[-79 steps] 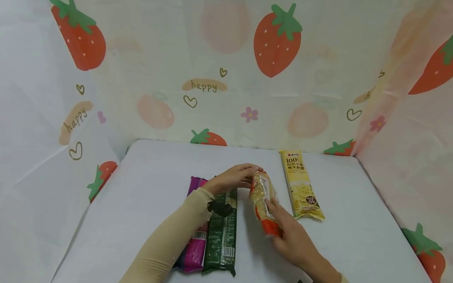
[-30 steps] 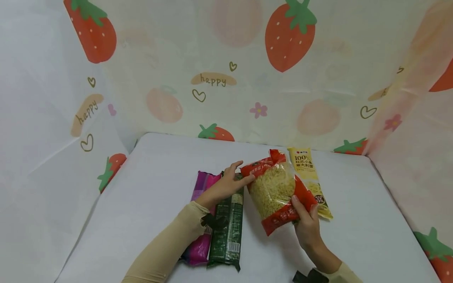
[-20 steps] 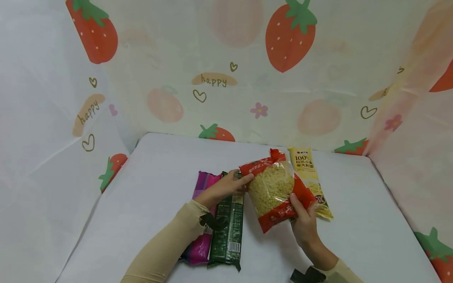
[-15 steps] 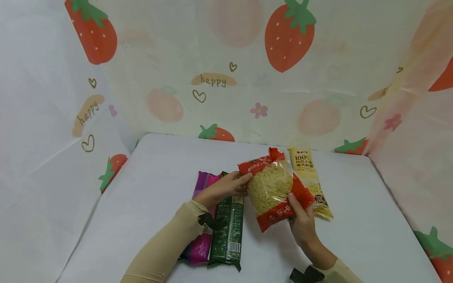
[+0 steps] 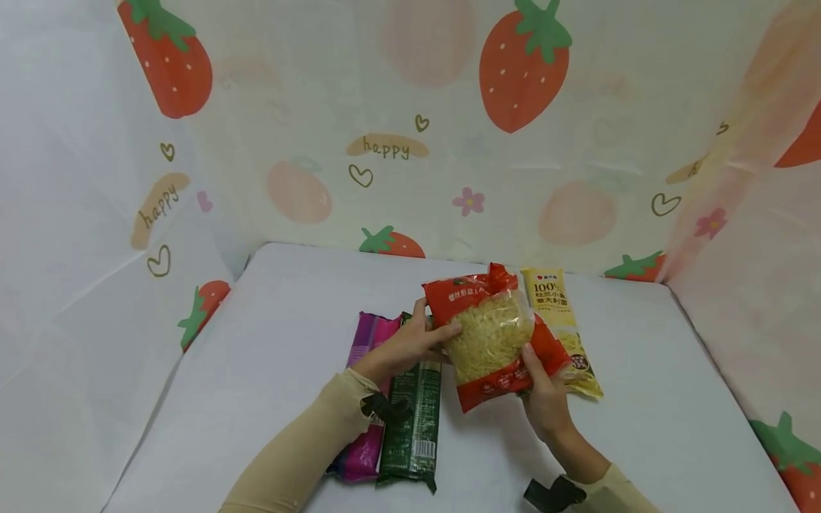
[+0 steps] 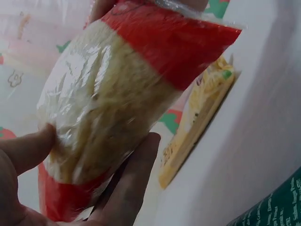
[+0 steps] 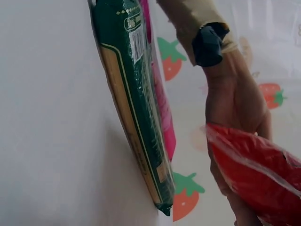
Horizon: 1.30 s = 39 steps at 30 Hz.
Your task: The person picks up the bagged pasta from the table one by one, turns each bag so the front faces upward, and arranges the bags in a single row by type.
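Pasta bag [image 5: 490,335] hangs above the table [image 5: 648,377] between us, our left hand [image 5: 408,344] pinching its left side, our right hand [image 5: 546,400] pinching the lower right edge, probably so the loose filling won't sag; we can't see the right fingers behind it, and our left sleeve [image 5: 308,442] hides part of the pink packet [image 5: 362,456]

Red-ended bag [image 5: 492,335], green packet [image 5: 412,420], strawberry-print backdrop [image 5: 410,196]

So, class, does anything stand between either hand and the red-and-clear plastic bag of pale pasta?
Nothing visible does: the left hand and the right hand both hold the bag directly. The long yellow plastic packet lies beyond it, not between.
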Tool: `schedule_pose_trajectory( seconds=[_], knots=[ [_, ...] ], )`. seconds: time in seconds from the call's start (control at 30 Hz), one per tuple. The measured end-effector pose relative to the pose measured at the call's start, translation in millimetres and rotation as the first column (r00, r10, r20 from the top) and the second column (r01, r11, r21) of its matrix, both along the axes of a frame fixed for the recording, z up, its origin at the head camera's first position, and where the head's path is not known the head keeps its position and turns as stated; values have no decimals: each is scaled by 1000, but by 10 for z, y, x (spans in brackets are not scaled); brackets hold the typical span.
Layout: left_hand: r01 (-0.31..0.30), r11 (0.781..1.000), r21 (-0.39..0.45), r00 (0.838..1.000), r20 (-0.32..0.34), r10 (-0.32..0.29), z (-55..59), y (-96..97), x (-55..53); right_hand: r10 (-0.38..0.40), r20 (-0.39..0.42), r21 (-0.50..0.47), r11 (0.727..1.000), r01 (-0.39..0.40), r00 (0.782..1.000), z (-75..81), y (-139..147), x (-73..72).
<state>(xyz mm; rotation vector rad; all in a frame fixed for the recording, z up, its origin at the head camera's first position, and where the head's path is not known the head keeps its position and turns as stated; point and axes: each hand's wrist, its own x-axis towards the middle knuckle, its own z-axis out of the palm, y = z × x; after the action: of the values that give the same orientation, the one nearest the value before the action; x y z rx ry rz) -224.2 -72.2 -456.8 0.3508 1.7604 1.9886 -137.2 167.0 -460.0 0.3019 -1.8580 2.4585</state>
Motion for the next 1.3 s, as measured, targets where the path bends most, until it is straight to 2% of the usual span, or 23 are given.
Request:
schedule_pose_trajectory(
  seconds=[0.13,0.23,0.4,0.57,0.77,0.83,0.93,1.07,1.2,1.3],
  knots=[
    [-76,997,-2,996,-53,76,13,-6,3,-34,51,108,994,28,998,8,9,9],
    [-109,994,-8,991,-80,108,16,-39,1,-57,77,197,980,41,995,4,32,27],
    [-145,988,-43,985,-101,140,33,-121,20,-58,30,352,935,44,998,-48,110,29],
    [-144,985,-90,979,-157,129,25,-178,28,-12,-7,372,928,14,1000,-117,170,13],
    [-146,987,-64,969,-211,130,30,-188,30,4,-33,416,909,10,999,-177,160,-5],
    [-157,986,-60,966,-219,140,42,-192,30,2,-28,409,913,10,1000,-192,146,-12],
    [-166,984,-61,960,-238,147,58,-199,19,8,-10,383,924,-3,1000,-221,121,-16],
    [-189,978,-93,958,-235,163,100,-223,10,57,29,343,937,-63,998,-248,80,-8],
    [-208,961,-184,963,-211,168,155,-293,-5,125,114,330,931,-156,986,-225,43,8],
    [-199,950,-241,970,-189,155,197,-357,-18,151,164,343,918,-200,975,-206,21,-2]
  ],
)
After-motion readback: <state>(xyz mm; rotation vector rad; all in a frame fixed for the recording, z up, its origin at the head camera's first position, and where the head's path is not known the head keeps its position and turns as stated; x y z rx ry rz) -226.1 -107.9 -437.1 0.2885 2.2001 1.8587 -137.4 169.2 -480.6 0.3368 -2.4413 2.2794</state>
